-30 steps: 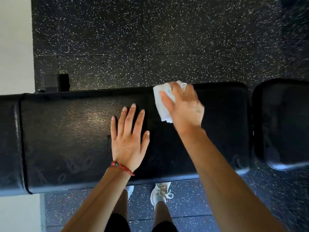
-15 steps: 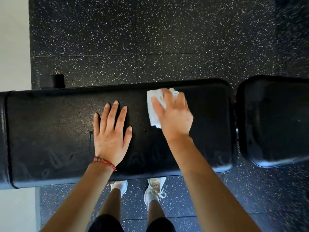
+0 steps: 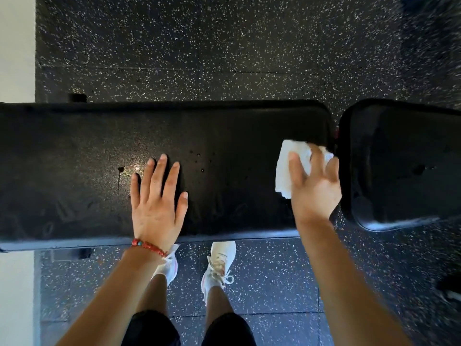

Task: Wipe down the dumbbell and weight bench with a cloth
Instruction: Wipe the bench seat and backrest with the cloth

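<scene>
The black padded weight bench (image 3: 74, 151) runs across the view, with its separate seat pad (image 3: 404, 166) to the right of a narrow gap. My left hand (image 3: 158, 203) rests flat on the long pad, fingers straight and spread. At the pad's right end my right hand (image 3: 315, 186) presses a white cloth (image 3: 290, 163) onto the surface, fingers laid over it. A few small droplets (image 3: 199, 158) sit on the pad between my hands. No dumbbell is in view.
Black speckled rubber floor (image 3: 224, 46) lies beyond and under the bench. A pale wall or floor strip (image 3: 15, 46) runs down the left edge. My legs and white shoes (image 3: 220, 265) stand against the bench's near side. A bench foot (image 3: 77, 98) shows at the far left.
My right hand has slid the cloth rightward along the pad, from near the middle to its right end. My left hand has stayed flat in the same spot on the pad.
</scene>
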`<state>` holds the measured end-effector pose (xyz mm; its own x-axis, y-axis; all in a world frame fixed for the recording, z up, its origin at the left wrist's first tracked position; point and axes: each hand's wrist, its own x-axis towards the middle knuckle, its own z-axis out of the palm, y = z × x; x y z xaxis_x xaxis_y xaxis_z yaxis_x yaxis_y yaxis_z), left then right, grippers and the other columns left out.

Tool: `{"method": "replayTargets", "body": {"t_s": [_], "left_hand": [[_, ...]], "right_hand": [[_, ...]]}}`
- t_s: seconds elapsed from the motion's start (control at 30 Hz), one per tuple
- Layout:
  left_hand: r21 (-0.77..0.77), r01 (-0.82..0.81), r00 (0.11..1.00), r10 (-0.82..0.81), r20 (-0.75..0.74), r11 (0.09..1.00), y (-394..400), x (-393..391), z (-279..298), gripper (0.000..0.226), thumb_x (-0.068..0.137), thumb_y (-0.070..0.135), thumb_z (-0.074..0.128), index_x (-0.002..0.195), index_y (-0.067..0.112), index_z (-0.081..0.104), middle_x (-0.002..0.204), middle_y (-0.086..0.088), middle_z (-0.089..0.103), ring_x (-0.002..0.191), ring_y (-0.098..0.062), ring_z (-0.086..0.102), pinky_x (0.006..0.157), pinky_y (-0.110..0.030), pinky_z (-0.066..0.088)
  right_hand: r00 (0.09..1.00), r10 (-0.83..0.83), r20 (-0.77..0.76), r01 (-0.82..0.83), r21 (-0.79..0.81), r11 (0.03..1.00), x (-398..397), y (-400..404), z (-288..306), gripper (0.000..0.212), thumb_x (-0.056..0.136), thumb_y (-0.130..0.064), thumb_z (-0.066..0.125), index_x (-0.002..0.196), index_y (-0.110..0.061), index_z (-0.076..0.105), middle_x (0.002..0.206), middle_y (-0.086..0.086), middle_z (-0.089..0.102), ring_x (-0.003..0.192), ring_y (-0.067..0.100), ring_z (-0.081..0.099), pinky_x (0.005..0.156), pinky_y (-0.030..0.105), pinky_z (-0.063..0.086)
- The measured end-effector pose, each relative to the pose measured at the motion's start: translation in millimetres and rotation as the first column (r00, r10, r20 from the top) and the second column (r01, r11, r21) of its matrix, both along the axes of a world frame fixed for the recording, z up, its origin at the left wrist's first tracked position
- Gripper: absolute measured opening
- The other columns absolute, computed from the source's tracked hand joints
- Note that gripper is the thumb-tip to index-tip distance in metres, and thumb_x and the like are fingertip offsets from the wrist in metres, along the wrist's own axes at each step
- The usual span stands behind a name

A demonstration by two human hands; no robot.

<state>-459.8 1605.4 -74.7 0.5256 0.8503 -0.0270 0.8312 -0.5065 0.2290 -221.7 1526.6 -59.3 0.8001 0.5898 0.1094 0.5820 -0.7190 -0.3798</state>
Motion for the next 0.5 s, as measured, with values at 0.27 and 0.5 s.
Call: {"method": "replayTargets", "body": {"t_s": [0.27, 0.5], "left_hand": [[-0.008, -0.004, 1.000, 0.004, -0.012, 1.000, 0.0, -0.4, -1.9, 0.051, 0.092, 0.031, 0.036, 0.136, 0.005, 0.043, 0.144, -0.019, 0.039, 0.133, -0.038, 0.031, 0.109, -0.056, 0.018], [0.007, 0.014, 1.000, -0.014, 0.022, 1.000, -0.3, -7.1, 0.8, 0.050, 0.092, 0.030, 0.038, 0.136, 0.006, 0.043, 0.144, -0.018, 0.039, 0.133, -0.037, 0.031, 0.109, -0.055, 0.018]], "right_hand": [[0.995, 0.101, -0.015, -0.101, -0.047, 0.994, 4.3, 16.1, 6.2, 0.034, 0.083, -0.034, 0.064, 0.103, -0.006, 0.068, 0.093, 0.028, 0.061, 0.071, 0.042, 0.062, 0.050, 0.035, 0.046], [0.998, 0.058, 0.011, -0.058, -0.008, 0.998, -4.4, 29.6, -3.7, 0.038, 0.086, -0.040, 0.058, 0.111, -0.011, 0.064, 0.101, 0.023, 0.060, 0.080, 0.038, 0.062, 0.055, 0.030, 0.039]]}}
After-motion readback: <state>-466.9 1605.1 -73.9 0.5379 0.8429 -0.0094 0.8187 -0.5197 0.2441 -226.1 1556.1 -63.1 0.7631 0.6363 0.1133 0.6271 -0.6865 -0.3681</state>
